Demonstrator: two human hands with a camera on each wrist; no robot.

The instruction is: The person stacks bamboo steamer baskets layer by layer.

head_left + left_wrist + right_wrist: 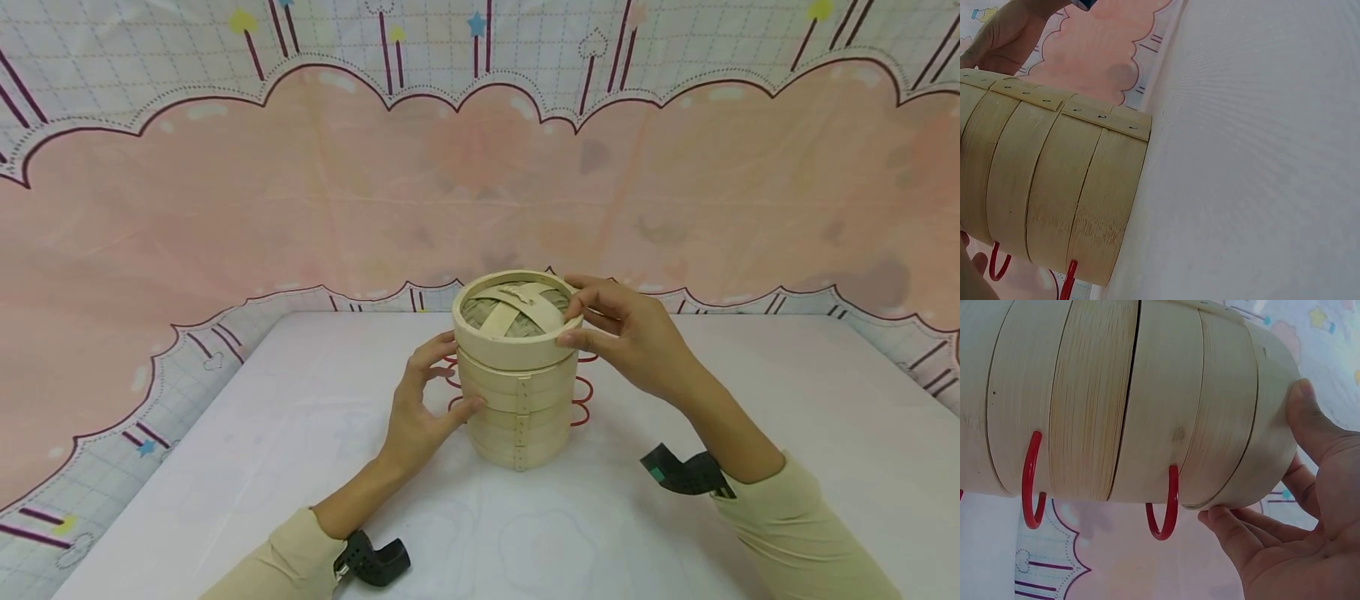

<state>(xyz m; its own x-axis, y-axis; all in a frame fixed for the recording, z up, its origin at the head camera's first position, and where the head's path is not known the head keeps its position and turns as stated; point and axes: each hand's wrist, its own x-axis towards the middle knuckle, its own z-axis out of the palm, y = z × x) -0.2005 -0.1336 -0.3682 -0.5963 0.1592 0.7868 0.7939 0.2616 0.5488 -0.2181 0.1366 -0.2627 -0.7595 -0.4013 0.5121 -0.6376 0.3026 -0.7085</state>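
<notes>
A round bamboo steamer point(517, 412) of stacked tiers stands upright on the white table, with red loop handles on its sides. On top sits its bamboo lid point(517, 315), crossed by flat strips. My left hand point(420, 412) holds the steamer's left side, thumb at the front and fingers toward the back, partly hidden behind it. At the lid's right edge, my right hand point(641, 337) grips the rim between thumb and fingers. In the right wrist view, that thumb point(1307, 403) presses the lid's edge, while the fingertips touch its underside in that view.
The white table point(300, 467) spreads around the steamer. Behind it hangs a printed pink and white cloth point(480, 192). A red handle point(583, 388) sticks out on the steamer's right side. Each wrist carries a black camera mount point(375, 560).
</notes>
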